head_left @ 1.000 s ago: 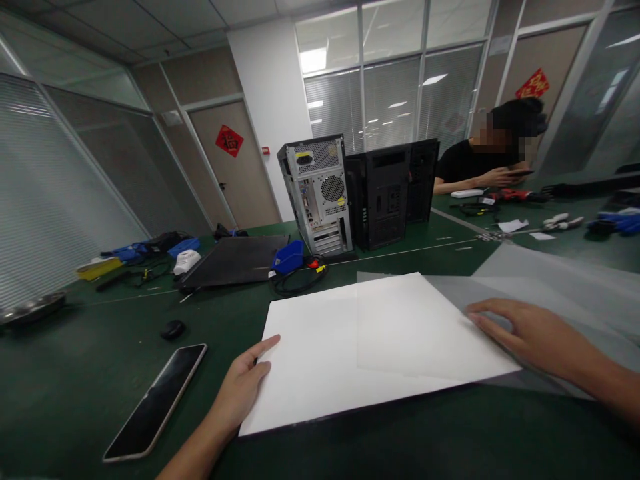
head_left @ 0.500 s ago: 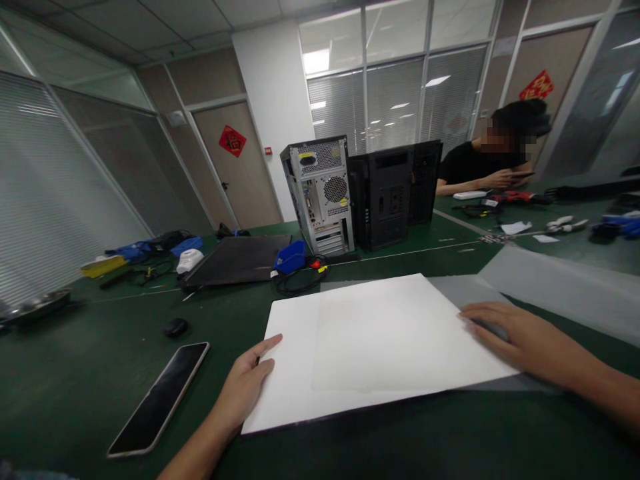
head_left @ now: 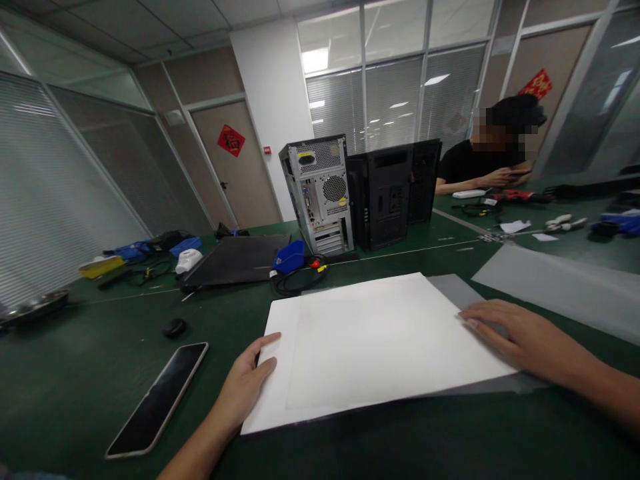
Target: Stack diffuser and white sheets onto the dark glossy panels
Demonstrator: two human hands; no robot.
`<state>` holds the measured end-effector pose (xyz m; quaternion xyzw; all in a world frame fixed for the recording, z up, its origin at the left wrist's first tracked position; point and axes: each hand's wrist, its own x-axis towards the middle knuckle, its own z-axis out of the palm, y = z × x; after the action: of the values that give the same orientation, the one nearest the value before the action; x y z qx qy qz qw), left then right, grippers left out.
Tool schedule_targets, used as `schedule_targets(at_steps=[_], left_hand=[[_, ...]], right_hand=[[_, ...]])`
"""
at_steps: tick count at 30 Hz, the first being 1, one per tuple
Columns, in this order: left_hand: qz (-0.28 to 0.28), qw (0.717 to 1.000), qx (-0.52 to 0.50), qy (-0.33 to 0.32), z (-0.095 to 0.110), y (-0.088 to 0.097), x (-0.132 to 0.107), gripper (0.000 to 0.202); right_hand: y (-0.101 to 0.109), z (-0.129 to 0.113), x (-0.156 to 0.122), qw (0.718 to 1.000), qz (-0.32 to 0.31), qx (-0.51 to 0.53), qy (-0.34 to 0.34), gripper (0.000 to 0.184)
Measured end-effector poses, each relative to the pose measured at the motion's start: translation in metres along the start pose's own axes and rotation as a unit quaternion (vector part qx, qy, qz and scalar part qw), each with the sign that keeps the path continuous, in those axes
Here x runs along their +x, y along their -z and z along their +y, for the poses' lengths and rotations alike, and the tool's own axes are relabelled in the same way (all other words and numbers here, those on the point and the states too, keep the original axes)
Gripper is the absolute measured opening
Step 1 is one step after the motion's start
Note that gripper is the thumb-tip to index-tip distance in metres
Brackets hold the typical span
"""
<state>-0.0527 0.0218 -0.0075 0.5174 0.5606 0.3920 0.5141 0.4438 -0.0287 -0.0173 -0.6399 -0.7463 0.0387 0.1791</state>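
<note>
A white sheet [head_left: 370,347] lies flat on the green table [head_left: 75,373] in front of me. A thin translucent film [head_left: 460,293] lies over it and sticks out past its right edge. My left hand [head_left: 245,383] rests at the sheet's left edge, index finger stretched onto the corner, other fingers curled. My right hand [head_left: 515,337] lies flat and open on the film at the sheet's right edge, pressing down.
A phone [head_left: 157,400] lies face up to the left, a small black mouse [head_left: 173,327] beyond it. Computer towers [head_left: 323,193] stand at the back with a dark panel [head_left: 235,260] and cables. Another film sheet [head_left: 560,287] lies right. A seated person [head_left: 495,160] works far right.
The translucent film has slid leftward over the white sheet, its left edge now much nearer my left hand. Both hands stayed almost in place.
</note>
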Motion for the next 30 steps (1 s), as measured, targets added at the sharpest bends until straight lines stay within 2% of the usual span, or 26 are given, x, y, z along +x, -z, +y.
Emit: schedule_targets(at_steps=[2, 7, 9, 12, 14, 18, 23, 30], left_hand=[[-0.003, 1.000, -0.004, -0.004, -0.001, 0.000, 0.001, 0.056], [0.007, 1.000, 0.007, 0.001, 0.000, -0.001, 0.000, 0.058], [0.006, 1.000, 0.010, 0.000, 0.000, -0.001, 0.000, 0.057], [0.000, 1.000, 0.005, -0.004, 0.002, -0.002, -0.001, 0.056], [-0.001, 1.000, -0.008, -0.001, 0.002, -0.002, -0.001, 0.055], [-0.003, 0.999, -0.042, 0.015, 0.002, -0.003, -0.001, 0.058], [-0.003, 0.999, -0.032, 0.027, 0.003, -0.004, -0.002, 0.063], [-0.006, 0.999, -0.032, 0.025, 0.008, -0.007, -0.005, 0.057]], right_hand=[[-0.001, 0.000, 0.000, 1.000, -0.014, 0.000, -0.010, 0.043], [-0.006, -0.001, -0.003, 0.993, -0.082, 0.048, 0.065, 0.055], [-0.006, 0.001, -0.003, 0.995, -0.063, 0.044, 0.056, 0.058], [-0.004, 0.007, 0.000, 0.999, -0.023, 0.026, 0.005, 0.050], [-0.004, 0.010, 0.001, 0.999, -0.021, 0.022, -0.014, 0.046], [-0.008, 0.010, 0.002, 0.999, -0.037, 0.035, 0.013, 0.046], [-0.010, 0.004, 0.000, 0.994, -0.081, 0.050, 0.043, 0.053], [-0.012, -0.004, -0.003, 0.993, -0.083, 0.041, 0.080, 0.060]])
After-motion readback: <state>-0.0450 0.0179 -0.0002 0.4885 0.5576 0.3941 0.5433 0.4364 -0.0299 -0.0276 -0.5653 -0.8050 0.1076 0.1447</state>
